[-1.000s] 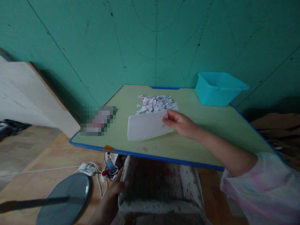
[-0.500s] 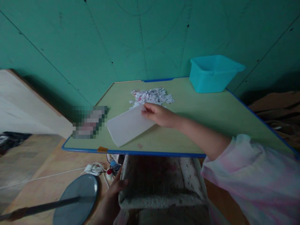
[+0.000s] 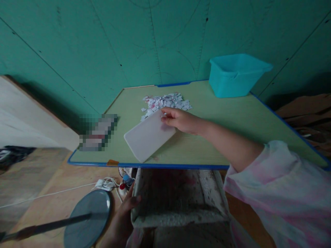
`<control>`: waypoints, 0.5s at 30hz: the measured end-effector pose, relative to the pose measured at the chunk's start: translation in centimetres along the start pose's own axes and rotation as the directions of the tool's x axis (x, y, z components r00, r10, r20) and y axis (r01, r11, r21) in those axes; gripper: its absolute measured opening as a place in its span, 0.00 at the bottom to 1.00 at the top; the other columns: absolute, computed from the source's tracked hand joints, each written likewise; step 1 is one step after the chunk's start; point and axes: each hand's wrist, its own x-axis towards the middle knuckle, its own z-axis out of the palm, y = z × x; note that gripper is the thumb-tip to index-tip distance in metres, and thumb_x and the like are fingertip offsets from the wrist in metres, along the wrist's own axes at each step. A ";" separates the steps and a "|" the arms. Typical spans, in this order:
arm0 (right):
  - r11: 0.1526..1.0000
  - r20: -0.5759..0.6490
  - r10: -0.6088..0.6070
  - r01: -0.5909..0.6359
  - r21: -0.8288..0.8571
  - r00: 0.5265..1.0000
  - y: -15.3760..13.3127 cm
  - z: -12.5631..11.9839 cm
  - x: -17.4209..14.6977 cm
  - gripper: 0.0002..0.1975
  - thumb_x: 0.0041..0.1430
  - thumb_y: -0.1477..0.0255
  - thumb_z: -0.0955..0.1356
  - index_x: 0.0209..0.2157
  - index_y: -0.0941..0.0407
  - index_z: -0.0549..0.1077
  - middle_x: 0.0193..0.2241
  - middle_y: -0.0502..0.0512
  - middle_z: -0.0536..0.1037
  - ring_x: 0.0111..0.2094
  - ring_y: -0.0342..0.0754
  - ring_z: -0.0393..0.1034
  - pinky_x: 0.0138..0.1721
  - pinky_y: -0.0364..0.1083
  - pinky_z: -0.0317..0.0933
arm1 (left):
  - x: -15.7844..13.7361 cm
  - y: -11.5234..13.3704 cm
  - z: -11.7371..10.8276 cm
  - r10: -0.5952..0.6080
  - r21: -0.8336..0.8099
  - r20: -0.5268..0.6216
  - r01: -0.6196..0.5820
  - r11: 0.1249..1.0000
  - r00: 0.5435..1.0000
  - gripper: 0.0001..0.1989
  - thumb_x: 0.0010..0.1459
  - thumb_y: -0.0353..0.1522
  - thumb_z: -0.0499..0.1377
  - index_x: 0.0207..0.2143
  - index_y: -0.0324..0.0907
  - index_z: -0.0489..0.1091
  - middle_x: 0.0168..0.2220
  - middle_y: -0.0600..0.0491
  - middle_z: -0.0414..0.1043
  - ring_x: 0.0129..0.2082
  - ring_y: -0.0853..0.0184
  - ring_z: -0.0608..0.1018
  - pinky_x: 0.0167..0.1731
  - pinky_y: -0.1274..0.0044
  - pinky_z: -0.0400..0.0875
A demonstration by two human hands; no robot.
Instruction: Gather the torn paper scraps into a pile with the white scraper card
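My right hand (image 3: 178, 120) pinches a thin white plastic sheet (image 3: 148, 139) with rounded corners, thumb on its near face. The sheet is tilted over the pale green tabletop (image 3: 207, 144), its lower corner close to the blue front edge. Just behind it lies a heap of small torn paper pieces (image 3: 165, 101), white with a few pink ones. Below the table edge, my left hand (image 3: 125, 213) is closed round the left side of a stained white box (image 3: 178, 220), open at the top with a dark, blotchy inside. Some of its fingers are hidden behind the box wall.
A turquoise plastic bin (image 3: 232, 81) stands at the table's back right. A blurred-out flat object (image 3: 98, 132) lies at the left end. On the floor are a round grey base with a pole (image 3: 88, 220), a white power strip with cables (image 3: 104, 184) and small bottles (image 3: 125, 182).
My right hand has moved slightly right with the white plastic sheet, which now slants more steeply. My left hand stays at the box. The view has shifted a little.
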 end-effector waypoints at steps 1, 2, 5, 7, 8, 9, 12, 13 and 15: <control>1.000 -0.003 0.020 -0.020 0.019 1.000 -0.1 -0.2 -0.1 0.02 0.55 0.76 0.62 0.33 0.56 0.63 0.27 0.48 0.67 0.28 0.40 0.62 0.31 0.40 0.57 | 0.2 -0.2 -0.3 0.015 0.005 0.023 -0.015 1.000 1.000 0.33 0.42 0.30 0.63 0.53 0.48 0.61 0.30 0.56 0.80 0.35 0.58 0.79 0.33 0.72 0.72; 0.999 -0.005 0.039 -0.038 0.038 0.999 -0.2 -0.3 -0.1 0.03 0.55 0.76 0.63 0.33 0.56 0.64 0.27 0.48 0.67 0.28 0.40 0.62 0.31 0.40 0.57 | 0.3 -0.3 -0.6 0.020 -0.002 0.031 -0.020 1.000 0.999 0.33 0.42 0.30 0.63 0.53 0.48 0.61 0.30 0.56 0.80 0.35 0.58 0.79 0.33 0.72 0.72; 0.991 -0.023 0.095 -0.092 0.100 0.995 -0.5 -0.9 -0.4 0.04 0.54 0.78 0.63 0.33 0.57 0.65 0.27 0.47 0.69 0.28 0.39 0.63 0.31 0.39 0.58 | 0.4 -0.4 -0.9 0.009 0.001 0.031 -0.009 1.000 0.999 0.31 0.42 0.30 0.62 0.52 0.48 0.62 0.31 0.55 0.80 0.36 0.58 0.79 0.34 0.71 0.72; 0.983 -0.040 0.137 -0.130 0.132 0.990 -0.5 -1.3 -0.6 0.06 0.53 0.79 0.63 0.34 0.56 0.65 0.29 0.47 0.70 0.28 0.38 0.64 0.32 0.39 0.59 | 0.3 -0.3 -0.9 -0.011 -0.003 0.022 0.011 1.000 1.000 0.31 0.43 0.29 0.62 0.52 0.48 0.62 0.32 0.55 0.80 0.36 0.58 0.79 0.32 0.72 0.72; 0.979 -0.046 0.155 -0.147 0.145 0.987 -0.4 -1.6 -0.7 0.08 0.53 0.79 0.64 0.36 0.56 0.66 0.30 0.48 0.71 0.29 0.38 0.65 0.32 0.39 0.59 | 0.2 -0.3 -0.8 -0.021 -0.010 0.010 0.021 1.000 1.000 0.32 0.43 0.29 0.62 0.53 0.48 0.61 0.33 0.55 0.80 0.35 0.58 0.79 0.31 0.72 0.73; 0.975 -0.049 0.171 -0.161 0.153 0.984 -0.4 -1.9 -0.8 0.09 0.53 0.79 0.64 0.37 0.56 0.66 0.30 0.48 0.72 0.29 0.38 0.66 0.32 0.39 0.60 | 0.2 -0.3 -0.7 -0.027 -0.022 -0.001 0.027 0.999 1.000 0.33 0.43 0.29 0.62 0.54 0.48 0.61 0.33 0.55 0.80 0.35 0.58 0.79 0.31 0.72 0.73; 0.965 -0.045 0.211 -0.200 0.172 0.977 -0.2 -2.7 -1.2 0.10 0.53 0.78 0.64 0.39 0.56 0.67 0.29 0.48 0.73 0.28 0.38 0.67 0.31 0.38 0.61 | -0.4 -0.4 -0.1 -0.019 -0.027 -0.036 0.018 0.999 0.999 0.33 0.41 0.29 0.62 0.53 0.48 0.62 0.33 0.54 0.80 0.31 0.58 0.80 0.30 0.71 0.73; 0.961 -0.039 0.220 -0.210 0.181 0.975 -0.2 -3.0 -1.3 0.10 0.53 0.78 0.64 0.39 0.56 0.67 0.29 0.48 0.73 0.28 0.38 0.67 0.30 0.38 0.61 | -0.6 -0.3 0.2 -0.022 -0.013 -0.056 0.022 1.000 0.998 0.32 0.41 0.30 0.62 0.53 0.48 0.63 0.33 0.54 0.80 0.30 0.57 0.80 0.30 0.70 0.73; 0.953 -0.023 0.229 -0.220 0.209 0.973 -0.3 -3.3 -1.5 0.09 0.53 0.78 0.64 0.38 0.57 0.67 0.29 0.48 0.74 0.28 0.39 0.67 0.31 0.39 0.62 | -1.1 -0.2 0.8 -0.025 -0.008 -0.078 0.025 1.000 0.997 0.30 0.42 0.30 0.62 0.52 0.47 0.64 0.33 0.55 0.80 0.30 0.57 0.80 0.29 0.70 0.73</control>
